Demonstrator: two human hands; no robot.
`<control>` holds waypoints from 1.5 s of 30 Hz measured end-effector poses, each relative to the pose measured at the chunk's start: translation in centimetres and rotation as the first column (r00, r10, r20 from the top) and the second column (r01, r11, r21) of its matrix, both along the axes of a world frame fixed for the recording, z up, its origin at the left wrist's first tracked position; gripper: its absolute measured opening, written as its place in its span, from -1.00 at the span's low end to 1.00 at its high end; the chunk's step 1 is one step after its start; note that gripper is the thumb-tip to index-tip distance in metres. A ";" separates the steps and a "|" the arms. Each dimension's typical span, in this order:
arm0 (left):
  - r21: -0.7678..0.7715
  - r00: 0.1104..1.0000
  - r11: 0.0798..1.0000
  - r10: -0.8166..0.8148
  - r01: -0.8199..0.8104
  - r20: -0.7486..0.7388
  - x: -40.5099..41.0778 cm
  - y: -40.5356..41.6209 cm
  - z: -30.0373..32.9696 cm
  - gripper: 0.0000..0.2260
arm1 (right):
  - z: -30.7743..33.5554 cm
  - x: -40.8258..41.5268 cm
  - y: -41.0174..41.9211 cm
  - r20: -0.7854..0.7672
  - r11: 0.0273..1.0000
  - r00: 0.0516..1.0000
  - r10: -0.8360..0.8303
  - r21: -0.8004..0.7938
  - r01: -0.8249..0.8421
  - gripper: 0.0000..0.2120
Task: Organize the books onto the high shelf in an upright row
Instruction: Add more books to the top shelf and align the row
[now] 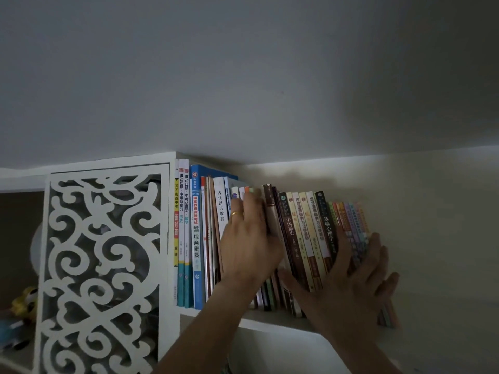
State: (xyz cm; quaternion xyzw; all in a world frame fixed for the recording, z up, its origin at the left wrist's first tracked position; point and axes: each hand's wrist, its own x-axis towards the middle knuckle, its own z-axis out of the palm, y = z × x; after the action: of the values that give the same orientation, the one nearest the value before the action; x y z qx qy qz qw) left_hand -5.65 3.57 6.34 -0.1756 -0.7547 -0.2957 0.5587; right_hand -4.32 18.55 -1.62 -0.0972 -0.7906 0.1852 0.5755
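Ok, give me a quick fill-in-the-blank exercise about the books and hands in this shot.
1. The carved white panel stands to the ____ of the row of books.
2. A ring shows on the ____ hand.
3. The right hand presses the books with ____ fingers.
4. The books at the right end lean toward the ____.

Missing words: left; left; spread; left

dim, grey-toned, low contrast | soft bright patch on wall (310, 168) above books (305, 228) | deep shadow upper right and in open cubby far left | left hand (251, 238) and right hand (351, 279) motion-blurred | rightmost spines smeared | left spine text sharp | wide-angle bend at edges
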 end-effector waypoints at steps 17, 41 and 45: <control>0.253 0.964 0.967 0.104 -0.040 -0.243 11.7 -7.2 -3.0 -0.82 | 1.0 0.0 -2.6 0.110 0.999 0.994 0.015 -0.037 -0.011 0.30; 0.036 0.990 0.996 -0.083 0.079 0.117 2.0 4.1 -6.4 -0.33 | 1.4 6.5 10.3 -0.065 0.942 0.939 0.337 0.011 -0.337 -0.49; -0.043 0.995 0.999 -0.002 0.007 0.102 0.7 3.5 -6.9 -0.29 | 0.2 3.8 10.6 0.179 0.766 0.748 0.639 -0.229 -0.600 -0.59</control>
State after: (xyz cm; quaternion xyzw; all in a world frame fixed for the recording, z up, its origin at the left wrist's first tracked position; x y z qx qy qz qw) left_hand -4.99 7.03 -0.59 -0.1740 -0.7881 -0.2892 0.5148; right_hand -0.50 29.10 -1.45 0.1041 -0.8256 0.4142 0.3688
